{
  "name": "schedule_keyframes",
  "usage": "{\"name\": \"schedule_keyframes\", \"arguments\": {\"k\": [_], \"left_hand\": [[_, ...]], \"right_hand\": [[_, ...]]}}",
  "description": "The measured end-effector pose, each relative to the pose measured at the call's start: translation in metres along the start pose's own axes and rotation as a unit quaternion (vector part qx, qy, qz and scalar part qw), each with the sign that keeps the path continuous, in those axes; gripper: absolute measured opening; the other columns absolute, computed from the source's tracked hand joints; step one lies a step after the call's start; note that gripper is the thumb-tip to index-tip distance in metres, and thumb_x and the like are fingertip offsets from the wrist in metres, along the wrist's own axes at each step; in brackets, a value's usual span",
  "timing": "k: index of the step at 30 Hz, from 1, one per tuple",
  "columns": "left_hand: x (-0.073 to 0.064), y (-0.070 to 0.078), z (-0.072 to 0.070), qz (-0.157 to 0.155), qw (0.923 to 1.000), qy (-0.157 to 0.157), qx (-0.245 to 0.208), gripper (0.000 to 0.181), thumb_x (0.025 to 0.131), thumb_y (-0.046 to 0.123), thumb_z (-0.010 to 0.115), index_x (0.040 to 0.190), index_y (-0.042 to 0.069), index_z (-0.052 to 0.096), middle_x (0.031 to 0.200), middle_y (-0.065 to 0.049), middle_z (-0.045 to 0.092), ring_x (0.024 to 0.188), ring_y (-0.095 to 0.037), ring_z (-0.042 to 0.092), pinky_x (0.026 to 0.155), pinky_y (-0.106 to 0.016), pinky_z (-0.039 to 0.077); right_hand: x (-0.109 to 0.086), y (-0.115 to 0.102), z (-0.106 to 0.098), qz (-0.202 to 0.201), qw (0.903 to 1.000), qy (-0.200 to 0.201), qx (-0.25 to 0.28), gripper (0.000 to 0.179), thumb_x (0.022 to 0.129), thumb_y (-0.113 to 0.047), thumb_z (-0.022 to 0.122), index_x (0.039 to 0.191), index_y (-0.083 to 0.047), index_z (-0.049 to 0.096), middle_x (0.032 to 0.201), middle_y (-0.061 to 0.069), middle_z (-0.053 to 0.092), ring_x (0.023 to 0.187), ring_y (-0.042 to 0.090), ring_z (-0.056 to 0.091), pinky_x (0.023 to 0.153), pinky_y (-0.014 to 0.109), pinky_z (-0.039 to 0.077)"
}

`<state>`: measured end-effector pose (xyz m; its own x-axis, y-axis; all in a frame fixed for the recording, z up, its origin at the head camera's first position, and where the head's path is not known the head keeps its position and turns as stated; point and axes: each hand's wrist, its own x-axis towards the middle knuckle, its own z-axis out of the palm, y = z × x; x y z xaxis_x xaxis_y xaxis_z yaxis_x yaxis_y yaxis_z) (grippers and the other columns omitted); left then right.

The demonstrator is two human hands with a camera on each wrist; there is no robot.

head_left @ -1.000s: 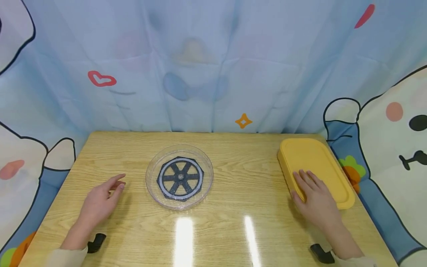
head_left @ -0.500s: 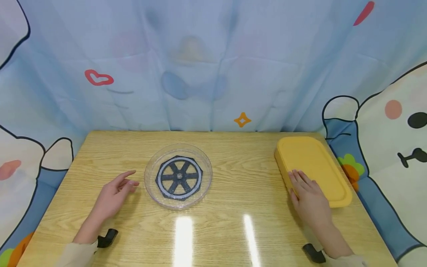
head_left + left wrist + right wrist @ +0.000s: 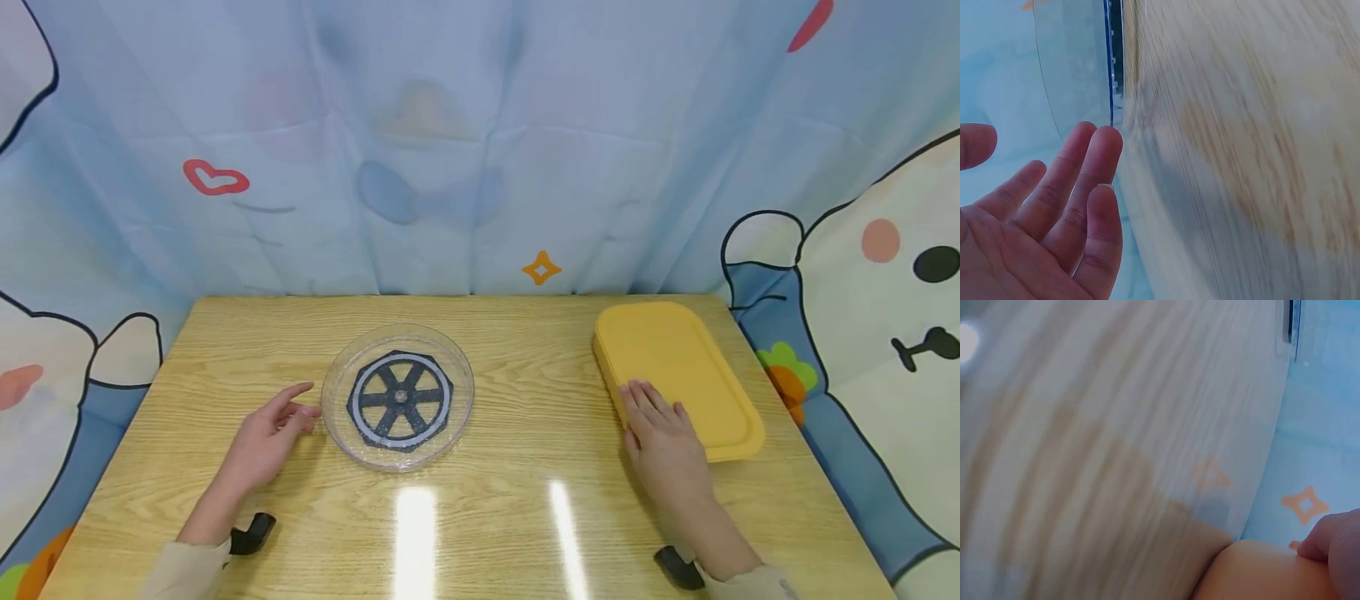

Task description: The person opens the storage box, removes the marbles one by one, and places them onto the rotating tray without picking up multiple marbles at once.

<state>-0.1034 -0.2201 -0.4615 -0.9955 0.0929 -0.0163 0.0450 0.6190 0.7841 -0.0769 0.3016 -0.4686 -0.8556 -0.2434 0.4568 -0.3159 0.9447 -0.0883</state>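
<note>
My left hand (image 3: 266,437) is beside a clear round dish (image 3: 462,396), fingertips right at its left rim. Inside the dish lies a black, wheel-like piece (image 3: 401,397) with spokes and a pale ring. In the left wrist view the fingers of that hand (image 3: 1054,219) are relaxed, the palm faces up to the camera, and nothing lies in it. My right hand (image 3: 667,458) rests on the near left part of a lidded yellow box (image 3: 686,358), fingers straight on the lid and thumb by its left edge. The right wrist view shows fingers (image 3: 1338,550) over the box (image 3: 1254,575).
Both things stand on a wooden table (image 3: 525,425), the dish left of the middle and the box at the right. A blue patterned curtain (image 3: 450,208) hangs along the back and sides. Two bright light reflections show on the near tabletop.
My left hand has moved right and forward to the dish's rim. The yellow box has slid left across the table under my right hand. The dish stays in place.
</note>
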Motion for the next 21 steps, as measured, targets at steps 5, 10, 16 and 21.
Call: {"name": "schedule_keyframes", "arguments": {"k": [5, 10, 16, 21], "left_hand": [[0.002, 0.002, 0.002, 0.001, 1.0000, -0.001, 0.003, 0.044, 0.106, 0.020, 0.047, 0.148, 0.007, 0.046, 0.113, -0.012, 0.070, 0.092, -0.024, 0.068, 0.075, -0.031, 0.047], [0.004, 0.004, 0.003, 0.001, 1.0000, -0.002, 0.007, 0.044, 0.106, 0.022, 0.048, 0.147, 0.008, 0.047, 0.111, -0.011, 0.069, 0.090, -0.023, 0.068, 0.076, -0.033, 0.047], [0.004, 0.005, 0.005, -0.009, 0.9998, -0.016, 0.002, 0.046, 0.105, 0.029, 0.051, 0.147, 0.010, 0.048, 0.108, -0.012, 0.067, 0.084, -0.022, 0.067, 0.064, -0.030, 0.044], [0.005, 0.005, 0.008, -0.025, 0.9991, -0.035, -0.006, 0.045, 0.106, 0.026, 0.051, 0.148, 0.010, 0.046, 0.100, -0.010, 0.065, 0.075, -0.021, 0.064, 0.055, -0.028, 0.042]], "right_hand": [[0.004, -0.016, 0.002, -0.012, 0.9999, 0.002, 0.000, 0.058, 0.078, 0.002, 0.075, 0.134, 0.003, 0.059, 0.135, 0.021, 0.058, 0.128, 0.038, 0.052, 0.097, 0.067, 0.039], [0.009, -0.030, 0.005, -0.025, 0.9996, -0.011, -0.004, 0.061, 0.078, 0.001, 0.078, 0.135, 0.003, 0.059, 0.137, 0.021, 0.056, 0.130, 0.038, 0.051, 0.098, 0.066, 0.039], [0.012, -0.046, 0.011, -0.042, 0.9982, -0.032, -0.027, 0.066, 0.078, -0.002, 0.081, 0.139, 0.002, 0.056, 0.140, 0.020, 0.053, 0.133, 0.036, 0.048, 0.100, 0.065, 0.038], [0.015, -0.058, 0.014, -0.047, 0.9979, -0.034, -0.030, 0.066, 0.078, -0.003, 0.081, 0.139, 0.003, 0.055, 0.142, 0.020, 0.052, 0.134, 0.036, 0.047, 0.101, 0.065, 0.038]]}}
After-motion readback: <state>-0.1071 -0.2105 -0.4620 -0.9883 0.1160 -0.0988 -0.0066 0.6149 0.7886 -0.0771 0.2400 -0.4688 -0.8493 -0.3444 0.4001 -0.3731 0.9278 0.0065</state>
